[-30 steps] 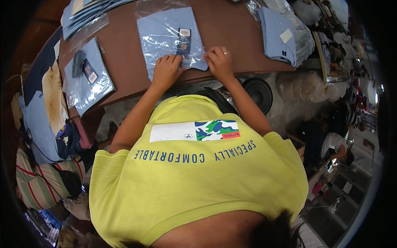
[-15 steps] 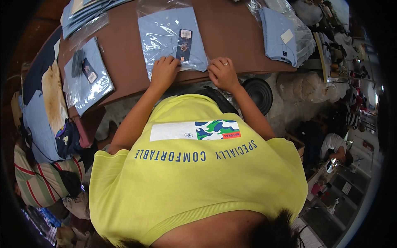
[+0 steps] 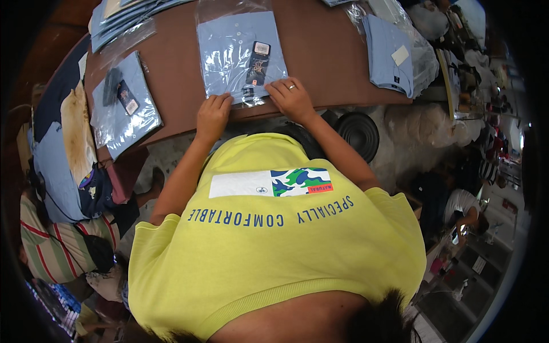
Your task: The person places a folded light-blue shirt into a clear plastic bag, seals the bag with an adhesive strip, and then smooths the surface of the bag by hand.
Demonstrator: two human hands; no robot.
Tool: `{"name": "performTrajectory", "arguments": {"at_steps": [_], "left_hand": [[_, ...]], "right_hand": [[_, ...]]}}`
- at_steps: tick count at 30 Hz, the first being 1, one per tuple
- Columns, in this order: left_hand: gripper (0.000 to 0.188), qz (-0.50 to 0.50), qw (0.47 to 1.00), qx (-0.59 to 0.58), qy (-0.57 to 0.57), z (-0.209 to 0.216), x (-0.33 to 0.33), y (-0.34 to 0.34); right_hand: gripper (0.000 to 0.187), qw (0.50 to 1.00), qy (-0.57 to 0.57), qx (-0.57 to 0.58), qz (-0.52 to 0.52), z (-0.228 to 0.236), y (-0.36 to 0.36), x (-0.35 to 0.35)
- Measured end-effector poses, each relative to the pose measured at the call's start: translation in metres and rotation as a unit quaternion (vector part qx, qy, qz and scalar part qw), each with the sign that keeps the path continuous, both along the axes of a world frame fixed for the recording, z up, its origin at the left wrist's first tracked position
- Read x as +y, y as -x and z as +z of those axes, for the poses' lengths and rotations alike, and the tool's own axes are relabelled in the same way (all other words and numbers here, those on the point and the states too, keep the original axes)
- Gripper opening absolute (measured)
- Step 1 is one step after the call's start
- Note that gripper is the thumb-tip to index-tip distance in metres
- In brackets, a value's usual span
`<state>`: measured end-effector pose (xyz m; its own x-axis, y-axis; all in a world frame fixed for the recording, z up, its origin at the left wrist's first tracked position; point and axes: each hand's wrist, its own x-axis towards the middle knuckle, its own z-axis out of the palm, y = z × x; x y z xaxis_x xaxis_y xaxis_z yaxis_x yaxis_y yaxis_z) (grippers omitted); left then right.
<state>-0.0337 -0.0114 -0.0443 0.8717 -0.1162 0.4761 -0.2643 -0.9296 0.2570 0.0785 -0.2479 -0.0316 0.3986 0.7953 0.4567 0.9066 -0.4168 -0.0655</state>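
A folded light blue shirt (image 3: 223,60) lies flat on the brown-topped table in a clear plastic bag (image 3: 209,74), its dark hang tag (image 3: 259,64) showing through. My left hand (image 3: 214,117) is closed on the bag's near left corner, fingertips bent over the edge. At the near right corner my right hand (image 3: 291,100), with a ring on one finger, grips the same bag. My thumbs are largely hidden. Between the hands, the crinkled plastic reflects light along the near edge.
Another bagged blue shirt (image 3: 128,106) lies at left, below a stack of blue shirts (image 3: 117,26). A folded blue shirt (image 3: 386,54) sits at right beside loose clear plastic (image 3: 420,57). The brown table (image 3: 320,51) has a curved near edge. A round black object (image 3: 357,136) stands below.
My left hand has shifted left and nearer, from the bag's bottom middle to its left corner. My right hand has moved left onto the shirt's corner. The tag is slightly shifted in view.
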Motion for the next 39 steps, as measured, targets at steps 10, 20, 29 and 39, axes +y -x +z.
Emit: {"name": "performTrajectory", "arguments": {"at_steps": [10, 20, 29, 39], "left_hand": [[0.026, 0.059, 0.994, -0.093, -0.016, 0.015, -0.001, -0.036], [0.019, 0.095, 0.986, -0.137, -0.029, 0.01, 0.022, -0.073], [0.012, 0.113, 0.987, -0.094, -0.069, 0.003, 0.037, -0.093], [0.01, 0.115, 0.989, -0.081, -0.052, -0.022, 0.043, -0.098]], "right_hand": [[0.013, 0.994, -0.078, -0.064, -0.031, 0.01, -0.022, 0.032], [0.013, 0.992, -0.096, -0.075, -0.04, -0.005, -0.052, 0.054], [0.007, 0.992, -0.065, -0.087, -0.064, -0.009, -0.067, 0.066], [0.017, 0.998, -0.031, -0.038, -0.043, -0.025, -0.055, 0.045]]}}
